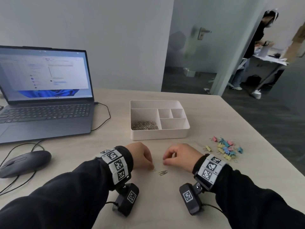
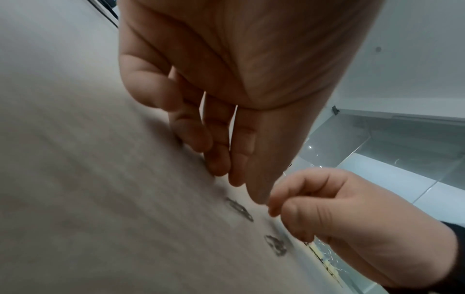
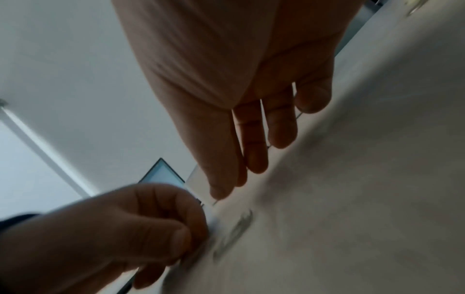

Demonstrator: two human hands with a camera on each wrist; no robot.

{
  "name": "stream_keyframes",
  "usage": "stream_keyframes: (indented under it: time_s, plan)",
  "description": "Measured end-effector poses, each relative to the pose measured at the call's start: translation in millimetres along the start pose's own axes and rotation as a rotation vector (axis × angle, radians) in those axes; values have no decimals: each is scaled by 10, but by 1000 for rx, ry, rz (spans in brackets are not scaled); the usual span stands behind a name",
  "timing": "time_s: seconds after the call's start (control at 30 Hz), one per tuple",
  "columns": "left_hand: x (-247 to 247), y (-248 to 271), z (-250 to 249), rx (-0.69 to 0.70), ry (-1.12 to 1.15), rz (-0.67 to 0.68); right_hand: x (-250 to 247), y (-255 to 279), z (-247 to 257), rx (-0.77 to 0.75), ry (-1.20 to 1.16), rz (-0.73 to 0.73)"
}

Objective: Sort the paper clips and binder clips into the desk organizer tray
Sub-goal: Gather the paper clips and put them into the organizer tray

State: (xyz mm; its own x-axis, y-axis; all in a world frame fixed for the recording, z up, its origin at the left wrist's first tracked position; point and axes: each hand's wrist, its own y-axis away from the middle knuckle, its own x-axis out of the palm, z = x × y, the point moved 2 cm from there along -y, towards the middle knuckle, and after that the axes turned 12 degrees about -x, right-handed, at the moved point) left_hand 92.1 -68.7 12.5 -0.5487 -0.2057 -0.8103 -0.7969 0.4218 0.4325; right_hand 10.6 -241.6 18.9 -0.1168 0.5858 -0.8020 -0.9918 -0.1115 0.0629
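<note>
The white organizer tray [image 1: 158, 138] stands mid-table, with a heap of silver paper clips [image 1: 144, 125] in its large left compartment. A pile of pastel binder clips [image 1: 226, 148] lies on the table to the right. Two small groups of loose paper clips [image 1: 163, 172] [image 2: 237, 208] lie between my hands. My left hand [image 1: 151, 166] [image 2: 247, 191] points its bunched fingers down. Their tips are on the table beside the nearer clip [image 1: 154, 170], with nothing seen between them. My right hand [image 1: 165, 160] [image 3: 226, 191] is curled, and thin clip wire shows at its fingertips.
An open laptop [image 1: 46, 96] and a dark mouse [image 1: 24, 162] with cables occupy the left of the table. The table's right edge [image 1: 264, 141] runs just past the binder clips. A person stands at another table through the doorway, far back right.
</note>
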Motion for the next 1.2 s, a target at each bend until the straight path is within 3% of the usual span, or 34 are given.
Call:
stream_keyframes:
  time_s: [0.23,0.53,0.73,0.93,1.2]
  plan:
    - [70,52,-99,13,-100,21,131,104,85,-57,97,139]
    - [107,86,-196,4,-212,71,152,94,180,78,126,295]
    - [132,77,-177,42,-226,51,202,93,192,44,186,346]
    - [-31,23,-30,88,-3,-75,152,56,125,-42,146,176]
    - [-516,-172,61,99,419,-366,-149,-395,88,-15,-284,-318]
